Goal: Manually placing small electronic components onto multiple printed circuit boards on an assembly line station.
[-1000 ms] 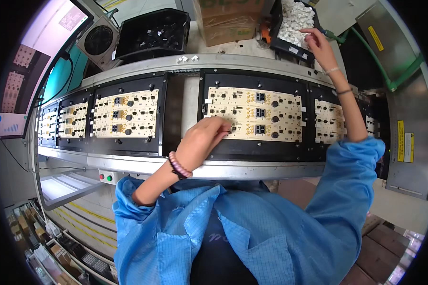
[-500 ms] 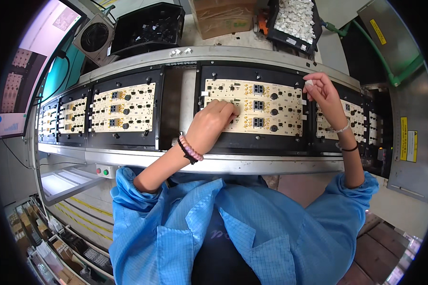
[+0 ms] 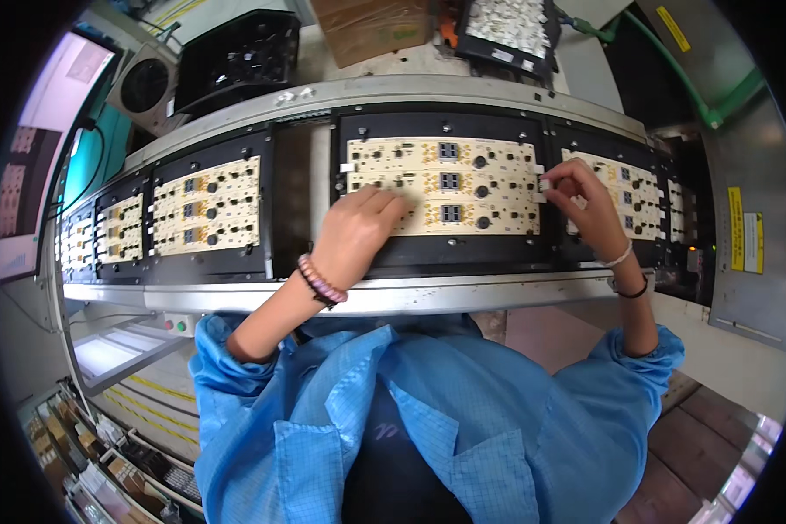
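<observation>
Right hand [image 3: 589,211]: thumb and fingertips pinched on one small white piece [image 3: 545,184], at the right edge of the circuit boards [image 3: 498,201], near the right edge of their black tray [image 3: 428,258]. Left hand [image 3: 358,230]: fingers curled over the boards' left part; grip hidden, cannot tell. Step, as judged: fitting the white piece; next move calls for alignment, then gentle pressure. Beyond tray's far edge, toward its right corner: black bin [image 3: 479,51], white pieces inside.
</observation>
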Motion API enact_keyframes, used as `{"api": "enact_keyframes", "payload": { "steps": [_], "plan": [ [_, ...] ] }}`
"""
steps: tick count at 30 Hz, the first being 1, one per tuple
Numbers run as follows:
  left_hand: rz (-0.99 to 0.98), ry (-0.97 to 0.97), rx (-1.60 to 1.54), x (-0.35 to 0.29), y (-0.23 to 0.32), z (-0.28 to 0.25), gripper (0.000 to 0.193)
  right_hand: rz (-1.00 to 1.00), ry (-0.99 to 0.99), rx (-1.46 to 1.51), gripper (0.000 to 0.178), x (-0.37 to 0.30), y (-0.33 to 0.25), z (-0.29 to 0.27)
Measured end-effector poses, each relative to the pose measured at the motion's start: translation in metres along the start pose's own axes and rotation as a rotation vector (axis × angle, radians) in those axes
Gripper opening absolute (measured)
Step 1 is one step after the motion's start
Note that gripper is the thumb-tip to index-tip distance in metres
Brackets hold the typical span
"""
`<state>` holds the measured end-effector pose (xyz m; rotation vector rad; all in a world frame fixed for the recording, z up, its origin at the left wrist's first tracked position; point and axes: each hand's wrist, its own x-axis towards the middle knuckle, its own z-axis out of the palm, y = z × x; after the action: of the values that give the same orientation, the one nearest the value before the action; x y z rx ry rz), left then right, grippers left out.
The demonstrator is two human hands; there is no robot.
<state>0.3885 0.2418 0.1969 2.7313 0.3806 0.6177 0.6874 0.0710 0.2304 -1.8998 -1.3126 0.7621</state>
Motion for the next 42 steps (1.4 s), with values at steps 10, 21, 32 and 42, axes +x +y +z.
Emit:
{"api": "enact_keyframes", "payload": {
  "steps": [10,21,32,42],
  "plan": [
    [-0.077,0.074,0.029,-0.006,-0.004,-0.019,0.021,-0.128,0.012,-0.354,0.016,-0.031,0.03,0.003],
    [-0.091,0.096,0.071,-0.009,-0.004,-0.016,0.02,-0.296,0.1,-0.659,0.02,-0.04,0.025,0.005],
    [-0.089,0.054,0.03,-0.006,-0.006,-0.016,0.02,-0.344,0.023,-0.664,0.014,-0.035,0.024,-0.003],
    [-0.114,0.06,0.088,-0.009,-0.017,-0.012,0.04,-0.292,-0.03,-0.699,0.01,-0.038,0.02,-0.009]
  ]
}}
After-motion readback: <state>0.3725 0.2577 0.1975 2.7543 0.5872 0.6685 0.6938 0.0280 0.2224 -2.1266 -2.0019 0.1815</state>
